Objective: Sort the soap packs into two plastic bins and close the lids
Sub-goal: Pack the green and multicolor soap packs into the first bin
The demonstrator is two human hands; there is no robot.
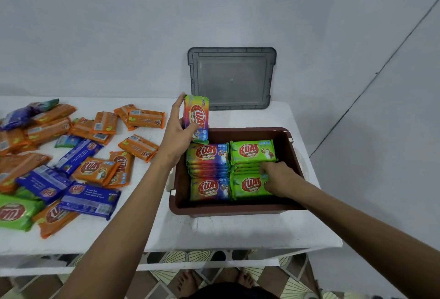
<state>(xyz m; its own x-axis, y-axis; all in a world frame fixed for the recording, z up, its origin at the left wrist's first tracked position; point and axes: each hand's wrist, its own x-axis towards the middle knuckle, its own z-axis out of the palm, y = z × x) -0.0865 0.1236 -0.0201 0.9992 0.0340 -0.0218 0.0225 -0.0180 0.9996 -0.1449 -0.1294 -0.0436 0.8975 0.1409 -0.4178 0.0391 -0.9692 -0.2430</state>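
Left hand grips a rainbow soap pack upright at the brown bin's far-left corner. Right hand, fingers curled, pinches the green packs inside, centre-right of frame. Loose packs crowd the surface at left.

A plain room, most likely in a home.

A white table stands pushed against a bare, pale painted wall. Under it lie patterned floor tiles, on which the person's bare feet show. Branded soap packs lie loose on the tabletop beside a brown plastic bin, and a grey lid leans against the wall.
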